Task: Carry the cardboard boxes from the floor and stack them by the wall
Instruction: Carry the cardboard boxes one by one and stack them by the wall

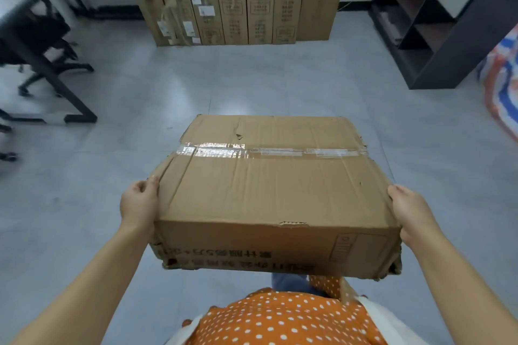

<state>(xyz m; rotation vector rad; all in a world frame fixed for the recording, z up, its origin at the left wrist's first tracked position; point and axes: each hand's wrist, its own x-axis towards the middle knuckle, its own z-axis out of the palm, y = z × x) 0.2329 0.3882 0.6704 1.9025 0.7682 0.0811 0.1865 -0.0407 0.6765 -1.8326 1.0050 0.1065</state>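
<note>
Taped cardboard box, inverted print illegible, in left hand and right hand side grip.

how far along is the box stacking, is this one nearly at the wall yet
Done: a stack of cardboard boxes already stands against the wall. In hand: one taped cardboard box is off the floor, the left hand and right hand each with a grip on a side. Left: a stretch of bare floor still separates it from the stack, so carrying and placing remain.
</note>
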